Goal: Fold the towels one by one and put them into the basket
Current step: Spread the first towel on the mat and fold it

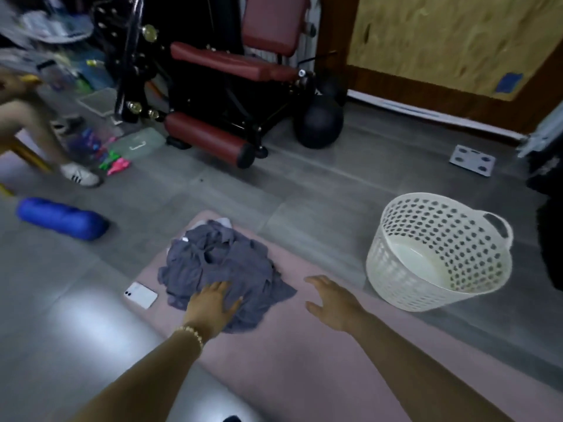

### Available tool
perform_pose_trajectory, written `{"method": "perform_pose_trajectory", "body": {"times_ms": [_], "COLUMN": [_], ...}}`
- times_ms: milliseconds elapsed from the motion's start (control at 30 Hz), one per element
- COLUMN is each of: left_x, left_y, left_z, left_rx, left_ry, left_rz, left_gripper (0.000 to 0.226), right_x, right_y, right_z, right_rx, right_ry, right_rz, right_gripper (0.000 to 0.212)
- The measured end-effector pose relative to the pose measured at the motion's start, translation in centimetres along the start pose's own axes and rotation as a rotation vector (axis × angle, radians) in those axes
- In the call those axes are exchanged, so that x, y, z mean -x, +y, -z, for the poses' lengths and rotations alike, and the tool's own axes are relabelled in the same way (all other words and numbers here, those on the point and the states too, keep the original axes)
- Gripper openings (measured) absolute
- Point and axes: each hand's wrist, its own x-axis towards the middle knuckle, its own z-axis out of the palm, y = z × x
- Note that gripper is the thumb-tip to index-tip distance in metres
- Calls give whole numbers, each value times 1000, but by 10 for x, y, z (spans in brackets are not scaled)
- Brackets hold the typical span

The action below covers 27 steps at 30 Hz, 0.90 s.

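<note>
A crumpled heap of grey towels [217, 263] lies at the centre of the frame on a pink mat [304, 354]. The left hand [213, 306] rests flat on the heap's near edge, fingers spread, seemingly gripping nothing, though the blur leaves some doubt. The right hand [332, 303] hovers over bare mat, fingers loose and wide. The white basket [396, 269] stands at right, off the mat. A white phone [140, 295] lies on the mat's left edge.

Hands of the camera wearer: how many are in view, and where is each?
2. The left hand lies on the crumpled grey towel pile; the right hand is spread open above the pink mat, right of the pile. None hidden.
</note>
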Motion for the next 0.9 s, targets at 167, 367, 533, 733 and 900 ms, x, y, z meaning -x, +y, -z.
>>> {"method": "perform_pose_trajectory", "body": {"times_ms": [167, 367, 533, 733, 900], "left_x": [-49, -146, -219, -275, -292], "left_y": [-46, -116, -153, -182, -182], "left_z": [-96, -209, -272, -320, -327], "left_rx": [14, 63, 108, 186, 323], "left_ry": [51, 83, 160, 192, 346], "left_rz": [54, 180, 171, 318, 256], "left_gripper": [101, 68, 77, 92, 71], "right_x": [-91, -209, -268, -313, -330], "right_y": [39, 91, 128, 161, 167], "right_z": [-104, -226, -304, -361, -373], "right_rx": [-30, -127, -179, -177, -288], "right_ry": [-12, -20, -22, -54, -36], "right_rz": [17, 6, 4, 12, 48], "right_gripper": [62, 63, 67, 87, 110]}}
